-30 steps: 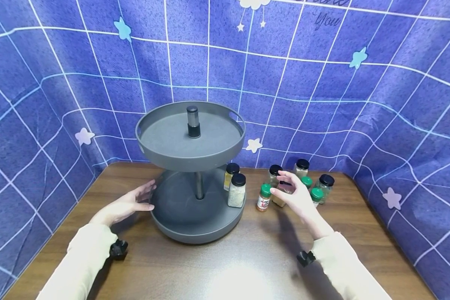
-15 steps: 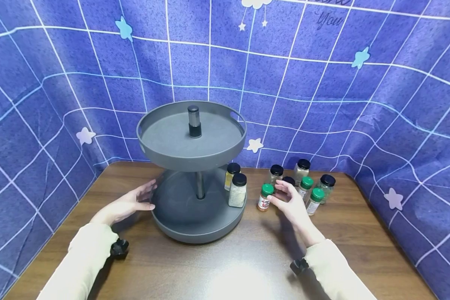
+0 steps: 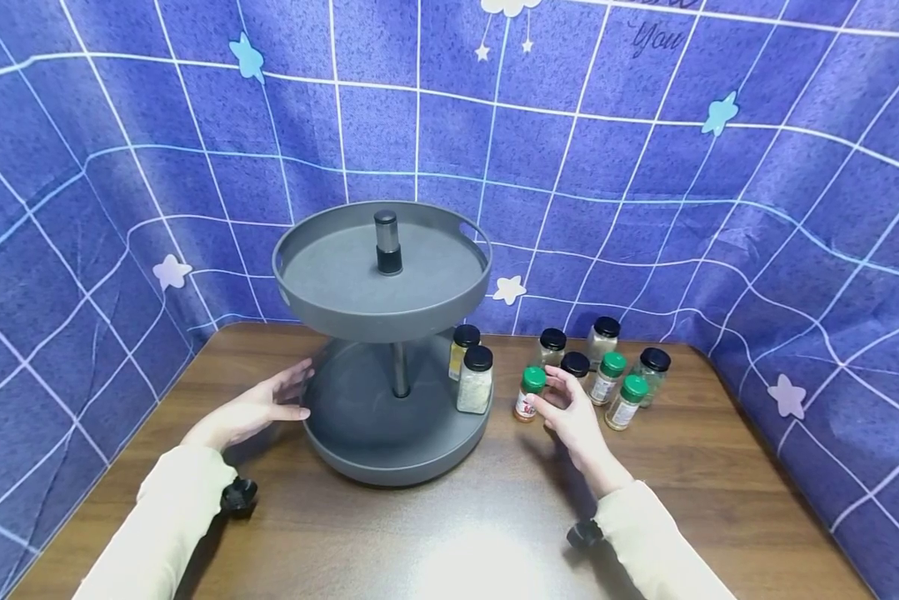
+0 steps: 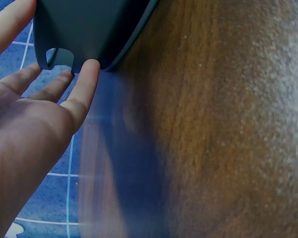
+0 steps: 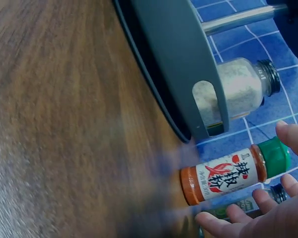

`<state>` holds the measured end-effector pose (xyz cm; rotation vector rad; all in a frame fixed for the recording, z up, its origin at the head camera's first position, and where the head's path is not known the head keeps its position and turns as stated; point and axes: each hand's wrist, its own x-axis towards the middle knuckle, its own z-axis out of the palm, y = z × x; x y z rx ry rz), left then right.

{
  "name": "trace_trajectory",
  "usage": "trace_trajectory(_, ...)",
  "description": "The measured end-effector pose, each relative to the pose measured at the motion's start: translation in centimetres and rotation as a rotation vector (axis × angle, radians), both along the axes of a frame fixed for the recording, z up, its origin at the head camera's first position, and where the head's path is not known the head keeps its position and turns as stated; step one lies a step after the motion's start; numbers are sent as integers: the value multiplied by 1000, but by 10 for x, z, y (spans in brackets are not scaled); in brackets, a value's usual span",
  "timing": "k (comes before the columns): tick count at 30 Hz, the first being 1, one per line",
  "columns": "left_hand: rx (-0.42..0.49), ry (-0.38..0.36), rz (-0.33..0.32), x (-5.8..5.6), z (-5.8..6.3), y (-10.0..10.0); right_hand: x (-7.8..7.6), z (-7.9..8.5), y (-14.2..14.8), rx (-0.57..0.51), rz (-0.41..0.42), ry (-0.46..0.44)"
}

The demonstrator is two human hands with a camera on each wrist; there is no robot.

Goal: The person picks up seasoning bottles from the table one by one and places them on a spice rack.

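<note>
A grey two-tier turntable rack [image 3: 389,475] stands on the wooden table. My left hand [image 3: 242,412] rests against the left side of its lower tray, and the left wrist view shows fingertips at the tray wall [image 4: 84,29]. Beside the rack stands a green-capped chili powder bottle [image 3: 526,395] with orange-red contents. My right hand [image 3: 572,417] is around this bottle with thumb and fingers spread. In the right wrist view the thumb [image 5: 290,134] sits by the green cap [image 5: 275,156], and a gap appears to remain.
On the lower tray are a white-filled jar [image 3: 475,383] and a yellow-filled jar [image 3: 460,350], both black-capped. Several more spice jars stand right of my hand, including two green-capped bottles [image 3: 625,404] and a black-capped jar [image 3: 651,371]. A blue grid curtain [image 3: 569,167] hangs behind.
My right hand has moved left and slightly down, from above the jars to the chili powder bottle, uncovering the green-capped bottles. My left hand stays at the rack.
</note>
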<state>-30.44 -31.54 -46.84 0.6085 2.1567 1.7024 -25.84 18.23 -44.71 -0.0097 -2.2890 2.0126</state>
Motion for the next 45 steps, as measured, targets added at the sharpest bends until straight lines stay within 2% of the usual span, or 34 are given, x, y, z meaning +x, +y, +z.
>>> trace_trajectory(11,-6,8,-5,-1,0,0,-4,-5,-8,-40,-53,-43)
trace_trajectory(16,-6,21,-9,-2,-1,0,-7,-7,-10,-38,-49,-35)
trace_trajectory(23,14,-9,-14,-1,0,1,-9,-4,-13,-46,-53,-52)
trace_trajectory(29,11,-11,-14,0,2,2,-10,-3,-15,-55,-59,-66)
trace_trajectory(45,25,-6,-19,1,0,0,-12,-3,-16,-50,-71,-96)
